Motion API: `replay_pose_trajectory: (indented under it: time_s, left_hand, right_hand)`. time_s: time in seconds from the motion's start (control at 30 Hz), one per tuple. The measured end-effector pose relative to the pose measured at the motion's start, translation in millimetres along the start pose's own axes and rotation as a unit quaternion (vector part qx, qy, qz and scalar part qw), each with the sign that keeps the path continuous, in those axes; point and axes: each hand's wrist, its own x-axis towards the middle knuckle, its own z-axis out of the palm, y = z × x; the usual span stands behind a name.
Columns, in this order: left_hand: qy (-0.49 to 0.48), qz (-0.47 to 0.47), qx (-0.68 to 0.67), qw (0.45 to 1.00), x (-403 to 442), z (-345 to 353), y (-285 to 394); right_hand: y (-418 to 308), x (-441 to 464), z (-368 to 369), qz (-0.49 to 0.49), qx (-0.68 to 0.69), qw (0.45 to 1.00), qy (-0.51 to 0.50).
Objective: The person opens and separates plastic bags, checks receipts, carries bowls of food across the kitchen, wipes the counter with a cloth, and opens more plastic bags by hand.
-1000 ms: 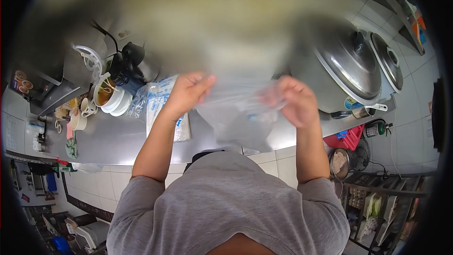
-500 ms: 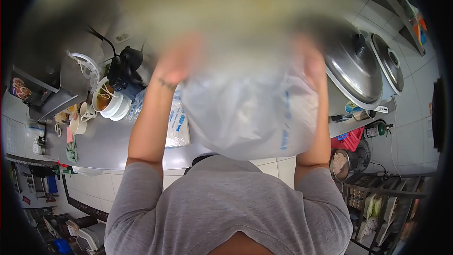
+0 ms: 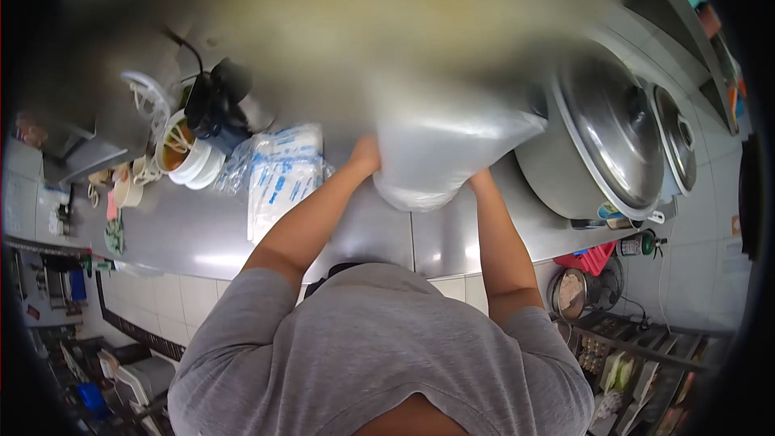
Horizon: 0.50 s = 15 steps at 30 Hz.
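A large translucent plastic bag (image 3: 452,153) is between my hands over the metal counter, its rounded bottom toward me and its upper part blurred. My left hand (image 3: 368,153) is closed at the bag's left edge, its fingertips out of sight behind the plastic. At the lower right side of the bag, my right hand (image 3: 481,181) is mostly covered by it, so its fingers do not show. To the left of my left forearm lies a stack of flat white plastic bags (image 3: 282,178) with blue print.
A big lidded metal pot (image 3: 565,169) stands close on the right, with another lidded pot (image 3: 676,137) behind it. On the left are a dark appliance (image 3: 216,105), a white tub (image 3: 173,149) of reddish liquid and a green cloth (image 3: 115,236). The metal counter (image 3: 363,234) runs along my front.
Both hands have come closer together and lower toward the counter. The wide-spread bag has narrowed and moved away from my body, uncovering more of the printed stack.
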Motion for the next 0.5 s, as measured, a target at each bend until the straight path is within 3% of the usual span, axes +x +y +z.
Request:
replay_pose_trajectory:
  time_s: [0.03, 0.13, 0.17, 0.2, 0.27, 0.3, 0.33, 0.4, 0.43, 0.47, 0.5]
  left_hand:
    - [-0.014, 0.007, 0.100, 0.995, 8, 10, -22]
    - [-0.050, -0.108, 0.176, 0.977, -1, 20, -32]
    - [-0.041, -0.115, 0.172, 0.977, -7, 14, -24]
    - [-0.007, -0.097, 0.136, 0.986, -23, 5, -8]
    - [0.071, -0.036, 0.046, 0.996, -57, -20, 12]
    - [0.114, 0.007, -0.008, 0.993, -74, -37, 15]
    - [0.163, 0.041, 0.041, 0.985, -89, -59, 9]
    - [0.241, 0.094, 0.193, 0.946, -130, -108, -9]
    - [0.216, 0.053, 0.257, 0.941, -154, -121, -25]
    - [0.108, 0.005, 0.281, 0.954, -172, -128, -58]
    - [0.107, -0.003, 0.281, 0.954, -180, -130, -64]
  right_hand:
    - [22, 8, 4, 0.040, 0.121, 0.992, -0.010]
    - [40, -8, 7, 0.089, 0.096, 0.991, -0.004]
    - [57, -8, 0, 0.033, 0.068, 0.997, 0.013]
    - [75, -13, -4, -0.022, 0.040, 0.999, 0.029]
    - [43, -39, -2, -0.038, -0.117, 0.985, 0.123]
    - [53, -49, -3, -0.055, -0.062, 0.979, 0.186]
    - [64, -64, -6, -0.067, -0.005, 0.966, 0.250]
    - [60, -119, -3, -0.002, -0.098, 0.971, 0.217]
    - [64, -140, 8, -0.018, -0.095, 0.984, 0.153]
    - [68, -159, 25, -0.034, -0.091, 0.992, 0.087]
    - [70, -164, 30, -0.029, -0.092, 0.992, 0.081]
